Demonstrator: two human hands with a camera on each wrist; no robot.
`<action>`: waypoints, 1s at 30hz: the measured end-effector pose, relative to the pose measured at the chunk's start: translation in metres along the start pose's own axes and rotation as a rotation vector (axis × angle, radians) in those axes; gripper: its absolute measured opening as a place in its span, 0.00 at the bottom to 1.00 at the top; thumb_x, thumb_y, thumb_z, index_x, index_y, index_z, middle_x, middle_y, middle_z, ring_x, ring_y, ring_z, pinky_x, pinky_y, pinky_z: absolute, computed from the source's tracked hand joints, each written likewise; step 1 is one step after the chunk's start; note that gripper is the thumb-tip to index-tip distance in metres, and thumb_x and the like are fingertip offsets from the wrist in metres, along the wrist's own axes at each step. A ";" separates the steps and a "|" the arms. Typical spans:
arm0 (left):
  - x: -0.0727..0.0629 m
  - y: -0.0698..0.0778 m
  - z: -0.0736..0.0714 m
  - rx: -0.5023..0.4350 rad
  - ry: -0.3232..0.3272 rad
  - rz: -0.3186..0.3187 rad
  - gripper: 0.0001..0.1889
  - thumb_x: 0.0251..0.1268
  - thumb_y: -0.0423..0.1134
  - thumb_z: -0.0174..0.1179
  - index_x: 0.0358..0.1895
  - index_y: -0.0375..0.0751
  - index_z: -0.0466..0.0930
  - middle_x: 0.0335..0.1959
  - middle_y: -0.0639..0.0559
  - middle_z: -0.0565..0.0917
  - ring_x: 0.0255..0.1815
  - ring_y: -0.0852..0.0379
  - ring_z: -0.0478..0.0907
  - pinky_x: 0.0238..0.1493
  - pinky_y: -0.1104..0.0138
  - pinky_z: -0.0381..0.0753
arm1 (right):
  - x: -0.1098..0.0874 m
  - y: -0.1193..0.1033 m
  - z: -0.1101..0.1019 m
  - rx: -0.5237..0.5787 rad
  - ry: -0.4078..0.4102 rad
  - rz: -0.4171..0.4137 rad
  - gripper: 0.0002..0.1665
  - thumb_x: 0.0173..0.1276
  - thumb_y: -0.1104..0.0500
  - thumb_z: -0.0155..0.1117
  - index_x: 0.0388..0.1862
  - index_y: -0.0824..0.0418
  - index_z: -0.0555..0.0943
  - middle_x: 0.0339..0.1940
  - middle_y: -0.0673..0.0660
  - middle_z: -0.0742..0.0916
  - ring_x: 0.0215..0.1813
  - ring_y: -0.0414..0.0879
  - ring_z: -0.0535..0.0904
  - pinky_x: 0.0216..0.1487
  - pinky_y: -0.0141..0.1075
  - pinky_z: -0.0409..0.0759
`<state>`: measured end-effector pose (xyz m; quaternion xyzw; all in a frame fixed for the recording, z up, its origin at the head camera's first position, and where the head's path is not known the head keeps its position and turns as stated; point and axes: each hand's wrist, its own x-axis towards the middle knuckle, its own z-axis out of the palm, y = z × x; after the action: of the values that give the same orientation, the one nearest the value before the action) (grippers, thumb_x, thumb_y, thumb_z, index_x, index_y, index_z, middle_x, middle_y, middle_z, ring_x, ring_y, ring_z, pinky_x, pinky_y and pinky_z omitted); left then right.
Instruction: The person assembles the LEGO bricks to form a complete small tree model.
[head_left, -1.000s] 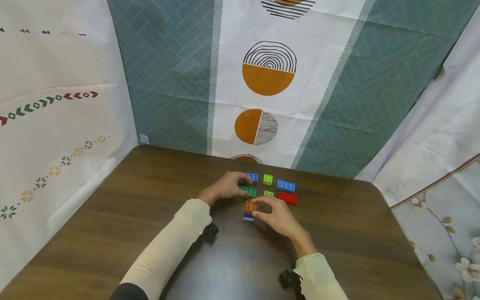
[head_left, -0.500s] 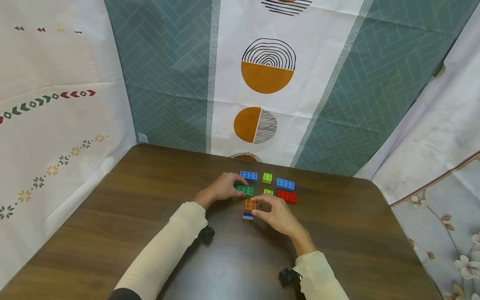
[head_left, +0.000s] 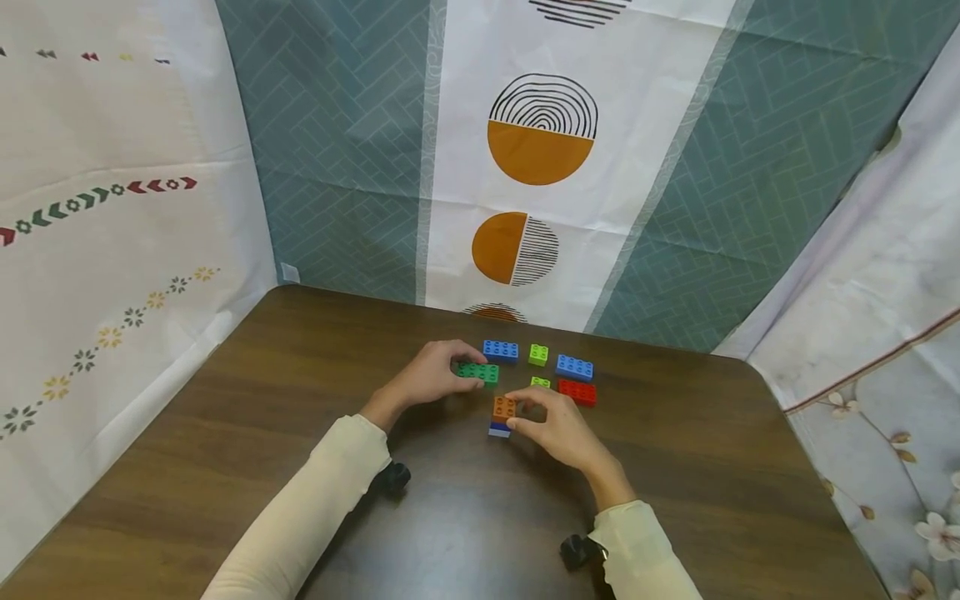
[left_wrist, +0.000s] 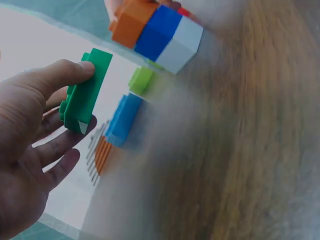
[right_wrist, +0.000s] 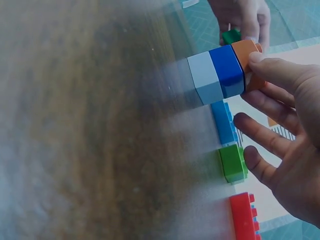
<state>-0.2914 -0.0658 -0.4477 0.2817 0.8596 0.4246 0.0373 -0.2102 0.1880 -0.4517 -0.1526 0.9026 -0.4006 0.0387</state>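
My left hand (head_left: 429, 375) pinches a long green toy building brick (head_left: 480, 373) between thumb and fingers. In the left wrist view the green brick (left_wrist: 89, 95) is held by its long sides, with some studs showing past the thumb. To its right, my right hand (head_left: 562, 429) grips an orange brick (head_left: 504, 407) on top of a small upright stack. Below the orange one sit a dark blue brick (right_wrist: 226, 70) and a pale grey-white brick (right_wrist: 204, 77) at the bottom, both bare of fingers. The right hand's lower fingers are spread off the stack.
Behind the hands on the brown table (head_left: 315, 358) lie two blue bricks, one left (head_left: 501, 350) and one right (head_left: 574, 367). Two lime bricks, the far one (head_left: 538, 354) and the near one (head_left: 540, 382), lie between. A red brick (head_left: 577, 392) is at right. Patterned cloth (head_left: 345, 167) hangs behind.
My left hand has moved left with the green brick, away from the stack and the near lime brick. The right hand and stack have stayed about where they were.
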 end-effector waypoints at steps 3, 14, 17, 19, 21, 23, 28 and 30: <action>-0.004 0.004 0.000 -0.011 -0.009 0.037 0.18 0.62 0.44 0.73 0.55 0.47 0.87 0.51 0.53 0.88 0.47 0.56 0.79 0.53 0.62 0.83 | 0.000 0.000 0.000 -0.005 0.003 0.002 0.22 0.67 0.55 0.74 0.60 0.47 0.84 0.51 0.46 0.88 0.55 0.48 0.80 0.62 0.54 0.80; -0.018 0.021 0.001 -0.022 -0.063 0.090 0.17 0.62 0.42 0.72 0.54 0.46 0.86 0.49 0.54 0.87 0.43 0.57 0.79 0.45 0.70 0.84 | 0.002 -0.001 -0.002 -0.004 0.014 -0.030 0.22 0.67 0.56 0.74 0.61 0.51 0.84 0.55 0.50 0.88 0.57 0.49 0.81 0.64 0.55 0.80; -0.019 0.023 0.002 -0.010 -0.072 0.095 0.17 0.62 0.42 0.73 0.53 0.46 0.86 0.48 0.54 0.87 0.43 0.57 0.79 0.44 0.70 0.84 | 0.002 0.000 -0.002 -0.006 0.017 -0.046 0.22 0.67 0.57 0.74 0.60 0.52 0.84 0.55 0.50 0.88 0.56 0.49 0.82 0.63 0.54 0.81; -0.019 0.025 0.003 -0.007 -0.076 0.097 0.17 0.61 0.42 0.73 0.53 0.47 0.86 0.47 0.54 0.87 0.42 0.57 0.78 0.43 0.70 0.84 | 0.002 0.000 -0.002 -0.006 0.018 -0.053 0.22 0.67 0.57 0.74 0.60 0.53 0.84 0.54 0.50 0.88 0.56 0.49 0.82 0.62 0.54 0.82; -0.020 0.026 0.003 -0.010 -0.079 0.095 0.17 0.61 0.42 0.73 0.52 0.47 0.86 0.46 0.54 0.87 0.42 0.57 0.78 0.42 0.71 0.83 | 0.002 0.000 -0.002 -0.005 0.018 -0.054 0.22 0.67 0.57 0.74 0.60 0.53 0.84 0.53 0.50 0.88 0.56 0.49 0.82 0.62 0.53 0.82; -0.020 0.026 0.004 -0.009 -0.077 0.095 0.16 0.60 0.42 0.73 0.52 0.47 0.86 0.46 0.54 0.87 0.41 0.58 0.78 0.42 0.71 0.83 | 0.002 0.000 -0.002 -0.003 0.019 -0.050 0.23 0.67 0.57 0.74 0.60 0.53 0.84 0.52 0.50 0.88 0.56 0.49 0.82 0.62 0.54 0.82; -0.019 0.025 0.006 0.006 -0.064 0.104 0.16 0.60 0.42 0.74 0.51 0.46 0.87 0.45 0.54 0.87 0.39 0.59 0.78 0.41 0.71 0.83 | 0.003 0.003 -0.002 -0.002 0.030 -0.045 0.24 0.67 0.55 0.75 0.61 0.52 0.84 0.51 0.49 0.88 0.55 0.48 0.81 0.62 0.54 0.81; -0.019 0.025 0.006 0.010 -0.061 0.104 0.15 0.60 0.42 0.74 0.51 0.47 0.87 0.44 0.54 0.87 0.40 0.59 0.78 0.41 0.71 0.83 | 0.003 0.003 -0.001 0.000 0.033 -0.034 0.24 0.66 0.55 0.75 0.61 0.52 0.84 0.51 0.49 0.88 0.55 0.48 0.81 0.62 0.55 0.81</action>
<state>-0.2621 -0.0588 -0.4360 0.3391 0.8443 0.4129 0.0401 -0.2139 0.1903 -0.4530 -0.1614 0.9005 -0.4035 0.0171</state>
